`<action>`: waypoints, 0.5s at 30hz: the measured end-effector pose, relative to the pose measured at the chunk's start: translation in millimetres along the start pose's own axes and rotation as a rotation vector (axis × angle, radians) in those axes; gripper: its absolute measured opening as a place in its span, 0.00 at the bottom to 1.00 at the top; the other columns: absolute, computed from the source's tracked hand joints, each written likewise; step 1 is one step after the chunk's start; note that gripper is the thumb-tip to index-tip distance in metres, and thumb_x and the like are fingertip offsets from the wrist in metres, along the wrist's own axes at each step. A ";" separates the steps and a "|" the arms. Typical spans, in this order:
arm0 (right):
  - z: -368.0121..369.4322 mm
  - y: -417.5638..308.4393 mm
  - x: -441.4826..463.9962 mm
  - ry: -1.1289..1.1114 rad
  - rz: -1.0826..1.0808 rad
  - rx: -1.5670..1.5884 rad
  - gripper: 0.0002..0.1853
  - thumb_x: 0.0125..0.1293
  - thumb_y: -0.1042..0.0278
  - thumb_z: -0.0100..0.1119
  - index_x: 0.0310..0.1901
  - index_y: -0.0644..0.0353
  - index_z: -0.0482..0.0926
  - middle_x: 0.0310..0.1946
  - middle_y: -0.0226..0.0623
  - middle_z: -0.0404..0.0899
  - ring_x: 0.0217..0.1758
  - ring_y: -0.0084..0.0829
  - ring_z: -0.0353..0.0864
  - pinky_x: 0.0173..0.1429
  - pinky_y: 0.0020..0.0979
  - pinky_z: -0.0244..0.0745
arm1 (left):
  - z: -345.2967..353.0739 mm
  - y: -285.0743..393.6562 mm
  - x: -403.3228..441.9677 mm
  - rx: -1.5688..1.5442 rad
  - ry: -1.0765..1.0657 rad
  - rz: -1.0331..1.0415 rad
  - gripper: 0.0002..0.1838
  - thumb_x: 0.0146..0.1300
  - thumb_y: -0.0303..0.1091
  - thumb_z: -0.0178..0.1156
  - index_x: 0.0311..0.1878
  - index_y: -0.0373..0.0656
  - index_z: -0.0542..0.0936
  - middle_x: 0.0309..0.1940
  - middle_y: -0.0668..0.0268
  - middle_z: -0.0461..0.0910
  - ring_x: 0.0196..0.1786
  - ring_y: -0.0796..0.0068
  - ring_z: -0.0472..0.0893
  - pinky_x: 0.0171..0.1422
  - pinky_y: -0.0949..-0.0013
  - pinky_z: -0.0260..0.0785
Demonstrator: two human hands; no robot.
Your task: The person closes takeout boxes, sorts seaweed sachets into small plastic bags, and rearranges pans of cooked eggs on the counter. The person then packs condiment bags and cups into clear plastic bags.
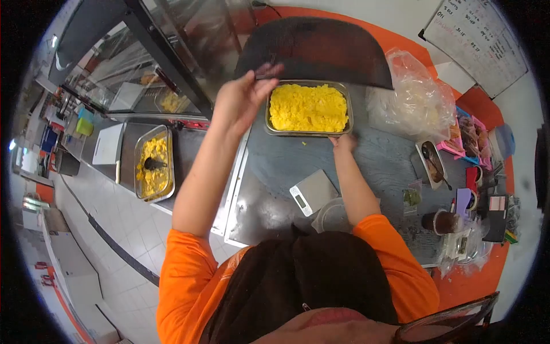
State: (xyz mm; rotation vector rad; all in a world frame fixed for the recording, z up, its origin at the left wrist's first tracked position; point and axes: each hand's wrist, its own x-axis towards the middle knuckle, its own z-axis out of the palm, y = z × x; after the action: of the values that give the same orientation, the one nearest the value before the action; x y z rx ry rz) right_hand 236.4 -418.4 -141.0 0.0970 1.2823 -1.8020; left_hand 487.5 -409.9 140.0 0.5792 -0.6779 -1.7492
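Note:
A rectangular glass dish (308, 107) full of crumbly yellow food stands on the dark table, in front of a black curved panel (315, 49). Raised beside the dish's upper left corner is my left hand (247, 100), fingers apart, with nothing held in it. My right hand (343, 143) is at the dish's near edge, towards its right; its fingers are blurred and partly hidden, so its grip is unclear. A small yellow crumb lies just below the dish. Nearer to me sits a white kitchen scale (313, 192), next to a clear round lid (337, 217).
Left, a second glass dish (154, 164) holds yellow food and a black utensil, beside a white box (108, 144) and below a glass cabinet. Right are a plastic bag (409, 97), a metal tray with a spoon (432, 163), colored baskets and a dark drink cup (442, 222).

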 end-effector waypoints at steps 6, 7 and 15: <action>27.1 16.8 30.4 -0.012 0.104 0.089 0.15 0.67 0.69 0.39 0.54 0.59 0.62 0.52 0.39 0.69 0.54 0.43 0.71 0.49 0.42 0.75 | -65.5 -56.2 -12.2 0.168 0.041 -0.108 0.15 0.67 0.25 0.37 0.50 0.20 0.63 0.47 0.42 0.73 0.40 0.62 0.80 0.50 0.68 0.76; 23.2 25.3 44.6 -0.115 0.095 0.050 0.15 0.67 0.67 0.39 0.53 0.58 0.64 0.51 0.38 0.69 0.54 0.43 0.71 0.49 0.43 0.74 | -76.0 -66.0 -16.8 0.173 0.050 -0.101 0.13 0.66 0.24 0.40 0.46 0.22 0.66 0.48 0.44 0.73 0.42 0.61 0.80 0.51 0.67 0.76; -66.2 5.2 -82.6 -0.547 0.417 -0.518 0.11 0.62 0.67 0.53 0.44 0.58 0.76 0.40 0.34 0.75 0.45 0.30 0.74 0.48 0.29 0.70 | -185.3 -148.0 -21.8 0.101 0.175 -0.118 0.16 0.66 0.26 0.44 0.57 0.35 0.63 0.49 0.58 0.72 0.53 0.65 0.73 0.60 0.63 0.66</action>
State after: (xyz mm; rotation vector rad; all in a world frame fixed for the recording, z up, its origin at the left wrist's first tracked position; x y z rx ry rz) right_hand 262.3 -316.0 -132.2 -0.3674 1.1730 -1.0052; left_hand 518.7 -385.0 -94.8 0.8469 -0.6217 -1.7556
